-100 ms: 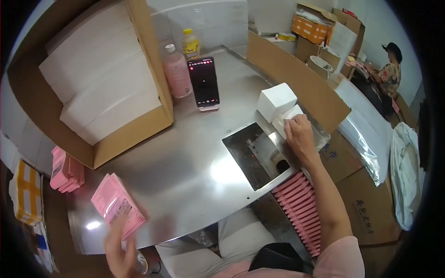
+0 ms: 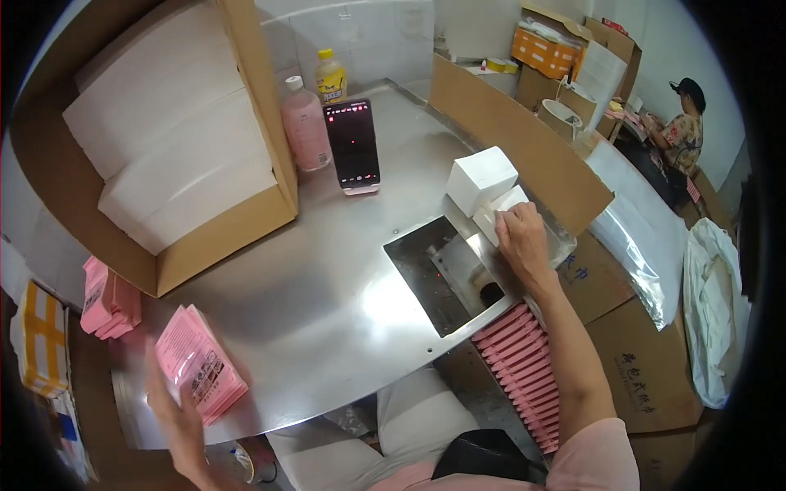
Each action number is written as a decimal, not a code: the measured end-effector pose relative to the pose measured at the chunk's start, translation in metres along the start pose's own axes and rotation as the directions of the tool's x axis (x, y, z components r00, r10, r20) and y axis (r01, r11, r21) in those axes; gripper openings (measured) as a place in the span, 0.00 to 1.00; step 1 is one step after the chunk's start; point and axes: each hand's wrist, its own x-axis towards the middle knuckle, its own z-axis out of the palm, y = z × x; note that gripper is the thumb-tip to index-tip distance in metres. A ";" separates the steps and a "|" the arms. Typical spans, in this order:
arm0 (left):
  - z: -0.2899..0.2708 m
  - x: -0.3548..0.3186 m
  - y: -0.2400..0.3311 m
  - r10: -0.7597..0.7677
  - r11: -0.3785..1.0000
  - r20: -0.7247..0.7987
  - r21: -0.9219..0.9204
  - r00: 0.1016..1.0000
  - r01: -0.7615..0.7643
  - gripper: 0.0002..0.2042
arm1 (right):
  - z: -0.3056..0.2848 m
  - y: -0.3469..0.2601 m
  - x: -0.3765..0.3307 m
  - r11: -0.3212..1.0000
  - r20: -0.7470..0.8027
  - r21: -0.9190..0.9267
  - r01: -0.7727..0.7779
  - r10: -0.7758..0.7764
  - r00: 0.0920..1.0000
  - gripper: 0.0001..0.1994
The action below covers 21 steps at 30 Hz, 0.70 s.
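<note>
The right hand is lying palm down with its fingers curled over a small white block at the far edge of the rectangular opening in the steel table, just beside a larger white box. The left hand is gripping a stack of pink packets at the table's near left corner, holding it tilted above the surface. A row of pink packets is standing below the opening, while a phone, a pink bottle and an open cardboard box of white sheets are sitting farther back.
</note>
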 end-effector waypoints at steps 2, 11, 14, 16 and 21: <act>0.020 -0.011 0.004 -0.113 0.984 -0.138 -0.153 0.984 0.091 0.29 | -0.007 0.013 0.001 0.999 0.004 -0.003 0.033 -0.033 0.999 0.05; 0.065 -0.003 -0.024 0.069 0.839 -0.333 0.529 0.941 0.126 0.03 | -0.003 0.012 -0.005 0.999 -0.041 0.045 0.009 -0.007 0.999 0.07; 0.070 -0.004 -0.031 -0.215 0.973 -0.114 0.061 0.970 0.223 0.03 | -0.005 0.011 -0.007 0.997 -0.035 0.074 -0.005 0.007 0.999 0.08; 0.067 0.000 -0.024 -0.155 0.980 -0.184 0.097 0.971 0.175 0.03 | -0.004 0.010 -0.004 0.997 -0.032 0.075 -0.002 0.005 0.999 0.08; 0.094 0.009 0.093 0.343 0.909 -0.154 -0.193 0.927 -0.369 0.09 | -0.013 0.021 -0.003 0.967 -0.102 0.183 -0.177 0.198 0.975 0.09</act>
